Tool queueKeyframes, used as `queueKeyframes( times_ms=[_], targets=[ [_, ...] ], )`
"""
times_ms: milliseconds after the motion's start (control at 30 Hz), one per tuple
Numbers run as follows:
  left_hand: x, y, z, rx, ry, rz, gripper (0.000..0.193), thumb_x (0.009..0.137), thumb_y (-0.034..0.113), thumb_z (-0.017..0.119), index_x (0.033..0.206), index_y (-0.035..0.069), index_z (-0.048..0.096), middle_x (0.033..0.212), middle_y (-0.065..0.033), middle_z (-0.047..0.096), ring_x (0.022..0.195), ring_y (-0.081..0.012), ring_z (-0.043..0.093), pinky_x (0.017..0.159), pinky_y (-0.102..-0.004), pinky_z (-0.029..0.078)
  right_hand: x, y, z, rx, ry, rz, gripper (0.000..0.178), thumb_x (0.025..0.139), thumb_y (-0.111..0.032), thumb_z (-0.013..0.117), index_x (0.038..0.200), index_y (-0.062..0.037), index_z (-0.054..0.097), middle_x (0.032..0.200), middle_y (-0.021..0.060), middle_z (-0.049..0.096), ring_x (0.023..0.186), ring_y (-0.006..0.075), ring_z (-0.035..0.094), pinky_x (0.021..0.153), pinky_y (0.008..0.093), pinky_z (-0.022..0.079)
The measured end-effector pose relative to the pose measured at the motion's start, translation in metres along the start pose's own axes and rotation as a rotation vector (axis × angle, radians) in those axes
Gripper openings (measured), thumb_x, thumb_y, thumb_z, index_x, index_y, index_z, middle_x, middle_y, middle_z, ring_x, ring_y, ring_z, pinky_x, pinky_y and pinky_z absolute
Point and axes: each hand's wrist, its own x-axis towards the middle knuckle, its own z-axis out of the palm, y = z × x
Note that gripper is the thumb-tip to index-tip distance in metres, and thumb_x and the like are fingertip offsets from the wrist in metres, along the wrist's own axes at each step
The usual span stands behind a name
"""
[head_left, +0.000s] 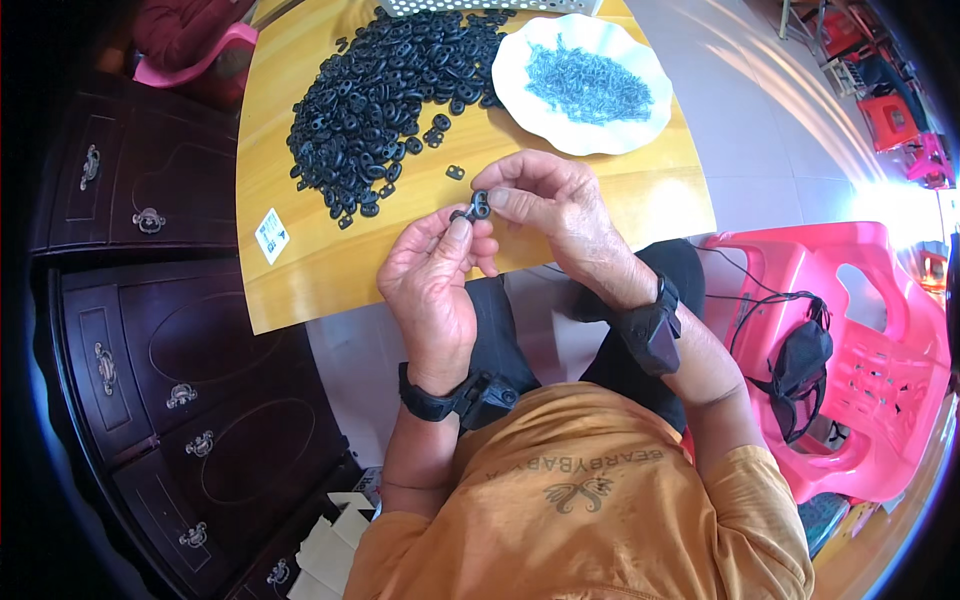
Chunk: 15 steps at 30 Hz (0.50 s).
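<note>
Above the table's near edge, my left hand (435,275) pinches a small dark piece between thumb and fingers; its form is mostly hidden. My right hand (570,210) comes in from the right, thumb and index finger closed on a black two-hole cord lock part (481,205). The two pieces meet or nearly meet between my fingertips. A loose black two-hole part (455,172) lies on the wood just beyond. Farther off spreads a big pile of such black parts (375,105). Beside it stands a white scalloped plate (585,146) heaped with tiny metal springs (590,85).
The yellow wooden table (285,300) carries a white label (271,236) at left and a perforated white basket (480,5) at the far edge. Dark drawers (200,350) stand left. A pink plastic chair (890,400) at right holds a black bag (803,355) and cables. Another person's sleeve (180,35) shows far left.
</note>
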Motion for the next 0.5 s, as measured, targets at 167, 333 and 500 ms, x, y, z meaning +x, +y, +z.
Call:
queueKeyframes(
  times_ms=[167, 333, 500],
  targets=[
    [0.000, -0.004, 0.000, -0.027, -0.008, 0.026, 0.013, 0.085, 0.002, 0.059, 0.095, -0.005, 0.058, 0.081, -0.0135, 0.064, 0.065, -0.0174, 0.060, 0.055, -0.0269, 0.047, -0.007, 0.003, 0.004, 0.065, 0.005, -0.021, 0.020, 0.081, -0.004, 0.065, 0.100, -0.0009, 0.065, 0.088, 0.0031, 0.065, 0.077, 0.0076, 0.056, 0.070, 0.0216, 0.045],
    [-0.003, -0.002, 0.001, -0.019, -0.004, 0.015, 0.013, 0.086, 0.003, 0.059, 0.096, -0.005, 0.059, 0.081, -0.0129, 0.064, 0.065, -0.0173, 0.060, 0.055, -0.0270, 0.048, -0.006, 0.005, -0.002, 0.173, 0.016, 0.065, 0.022, 0.079, -0.003, 0.066, 0.102, -0.0007, 0.064, 0.091, 0.0032, 0.065, 0.077, 0.0076, 0.056, 0.069, 0.0207, 0.045],
    [-0.005, 0.000, 0.000, 0.015, 0.002, 0.007, 0.015, 0.085, 0.003, 0.059, 0.097, -0.005, 0.059, 0.081, -0.0131, 0.064, 0.065, -0.0170, 0.060, 0.054, -0.0268, 0.048, -0.006, 0.004, -0.008, 0.192, 0.015, 0.124, 0.024, 0.079, -0.005, 0.067, 0.103, -0.0004, 0.064, 0.093, 0.0034, 0.065, 0.077, 0.0079, 0.056, 0.067, 0.0205, 0.045]
  ],
)
